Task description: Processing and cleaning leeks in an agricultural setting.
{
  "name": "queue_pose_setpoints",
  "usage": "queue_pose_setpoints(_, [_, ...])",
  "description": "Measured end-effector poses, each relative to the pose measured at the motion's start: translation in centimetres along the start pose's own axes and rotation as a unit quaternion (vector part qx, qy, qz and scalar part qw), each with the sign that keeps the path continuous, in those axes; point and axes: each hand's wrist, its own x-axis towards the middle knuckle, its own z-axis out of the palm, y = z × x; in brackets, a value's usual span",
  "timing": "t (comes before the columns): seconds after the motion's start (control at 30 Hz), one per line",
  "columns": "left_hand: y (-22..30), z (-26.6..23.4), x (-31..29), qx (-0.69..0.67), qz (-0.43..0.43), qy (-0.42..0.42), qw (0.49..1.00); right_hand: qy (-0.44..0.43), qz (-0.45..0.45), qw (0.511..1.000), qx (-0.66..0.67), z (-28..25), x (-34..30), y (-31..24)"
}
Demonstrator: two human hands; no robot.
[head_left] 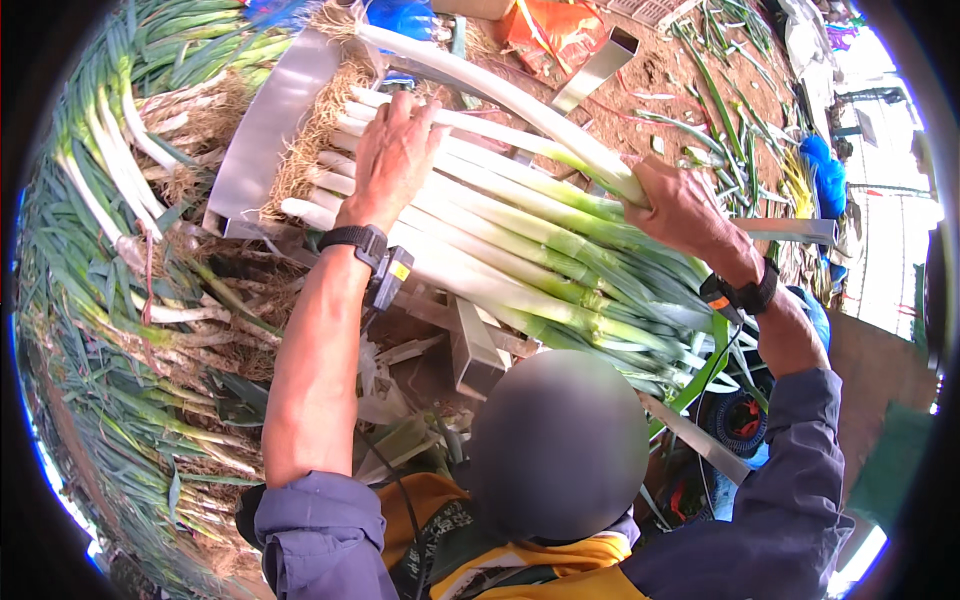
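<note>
Pale leek (pixel 505 97) gripped near its greener end, a person's right hand (pixel 682 205) closes firmly while the left hand (pixel 392 155) lies loosely open across a row of leeks (pixel 490 238). Roots fringe a metal plate (pixel 272 130); beyond it, a leek heap (pixel 105 300) fills the left, orange plastic (pixel 545 35) the far ground.

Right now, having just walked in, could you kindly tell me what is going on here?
A person is handling long, white-and-green leeks with bare hands. The right hand grips one single white-stemmed leek by its greener part, its root end pointing to the upper left. The left hand rests on a row of white-and-green leeks, near their roots. A silver sheet-metal panel stands by those roots, and a large heap of rooted, green-leaved leeks lies to the left.
</note>
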Motion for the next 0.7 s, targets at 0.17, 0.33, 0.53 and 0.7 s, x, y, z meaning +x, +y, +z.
queue_pose_setpoints(0.17, [-0.4, 1.0, -0.3, 0.022, -0.018, 0.006, 1.000, 0.049, -0.073, 0.996, 0.026, 0.9, 2.1, 2.2])
queue_pose_setpoints(0.33, [-0.7, 1.4, -0.5, 0.028, -0.011, 0.006, 1.000, 0.029, -0.048, 0.994, 0.096, 2.5, 2.7, 3.0])
queue_pose_setpoints(0.53, [-0.9, 1.8, -0.5, 0.021, -0.014, 0.017, 1.000, -0.041, -0.010, 0.993, 0.112, 3.7, 2.4, 2.9])
queue_pose_setpoints(0.7, [-0.7, 1.6, -0.3, -0.002, -0.011, 0.008, 1.000, -0.026, 0.052, 0.991, 0.124, 4.1, 1.3, 1.4])
